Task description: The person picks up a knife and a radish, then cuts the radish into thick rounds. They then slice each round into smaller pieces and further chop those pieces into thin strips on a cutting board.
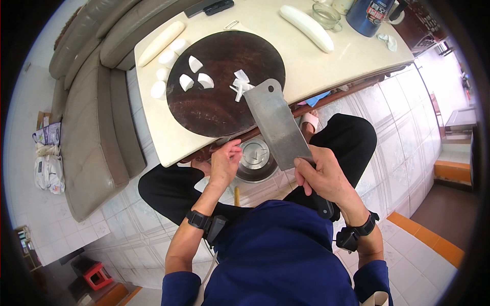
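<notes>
My right hand (326, 176) is wrapped round the handle of a cleaver (275, 125). The broad blade slants up and left, its far corner over the edge of a round dark chopping board (217, 109). Small cut white pieces (241, 78) lie beside that corner. Three larger white chunks (205, 80) sit on the board's left part. Below the table edge, my left hand (226, 162) is held with fingers loosely bent and apart, no object visible in them. It is beside a metal pot (250, 173) on the floor with a few white slivers inside.
On the cream table (176, 145) lie a long peeled white vegetable (307, 28), another (162, 43), several white chunks (159, 89), a peeler (231, 25), a glass cup (326, 16) and a blue jug (368, 18). A grey sofa (94, 137) stands left.
</notes>
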Demonstrator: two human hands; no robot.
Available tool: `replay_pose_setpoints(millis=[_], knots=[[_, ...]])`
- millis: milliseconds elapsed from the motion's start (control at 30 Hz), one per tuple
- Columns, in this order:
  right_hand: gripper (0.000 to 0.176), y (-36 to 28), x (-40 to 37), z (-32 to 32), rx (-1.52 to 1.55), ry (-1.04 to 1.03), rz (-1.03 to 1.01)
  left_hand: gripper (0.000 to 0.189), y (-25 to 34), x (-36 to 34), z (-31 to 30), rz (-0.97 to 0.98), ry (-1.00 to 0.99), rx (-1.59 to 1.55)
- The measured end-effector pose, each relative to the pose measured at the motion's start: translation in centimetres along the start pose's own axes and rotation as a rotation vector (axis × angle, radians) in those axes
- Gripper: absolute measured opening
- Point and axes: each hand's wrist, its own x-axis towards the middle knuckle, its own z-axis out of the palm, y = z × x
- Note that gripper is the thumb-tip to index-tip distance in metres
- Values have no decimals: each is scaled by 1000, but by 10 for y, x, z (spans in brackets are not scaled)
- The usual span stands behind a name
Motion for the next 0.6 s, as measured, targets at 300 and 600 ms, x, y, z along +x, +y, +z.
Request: replay_pose_setpoints(millis=[300, 600], knots=[[18, 0, 0, 0, -12, 1, 9, 41, 3, -1, 1, -41, 19, -91], [20, 3, -1, 1, 13, 11, -8, 49, 10, -2, -1, 109, 41, 141]])
